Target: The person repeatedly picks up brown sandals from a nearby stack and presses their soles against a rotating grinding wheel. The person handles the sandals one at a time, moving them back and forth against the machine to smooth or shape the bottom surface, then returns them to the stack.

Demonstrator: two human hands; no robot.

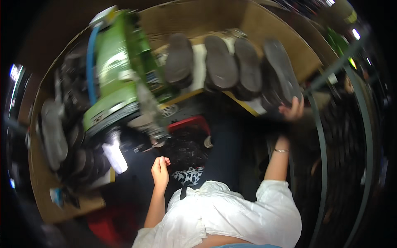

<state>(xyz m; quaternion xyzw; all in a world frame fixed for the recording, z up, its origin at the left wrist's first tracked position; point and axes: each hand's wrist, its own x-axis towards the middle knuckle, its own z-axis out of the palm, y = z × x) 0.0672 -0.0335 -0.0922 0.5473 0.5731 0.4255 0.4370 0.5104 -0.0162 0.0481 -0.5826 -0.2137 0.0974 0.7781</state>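
Observation:
My right hand (292, 110) reaches to the right end of the bench, its fingers curled over the near end of a dark grey shoe sole (281, 68). That sole lies on top of a stack. Left of it stand more stacks of soles, among them a narrow sole (248, 64), a broad sole (221, 62) and another sole (179, 58). In front of my body, my left hand (160, 168) is closed, fingers curled together. Whether anything is inside it is hidden. A red-rimmed container (192, 123) with dark contents sits just beyond that hand.
A green machine (113, 62) with a blue hose (91, 66) stands at the left of the cardboard-walled bench (190, 20). More soles (53, 136) lie at the far left. A grey metal rack (320, 157) rises on the right. Something red (111, 223) is low at left.

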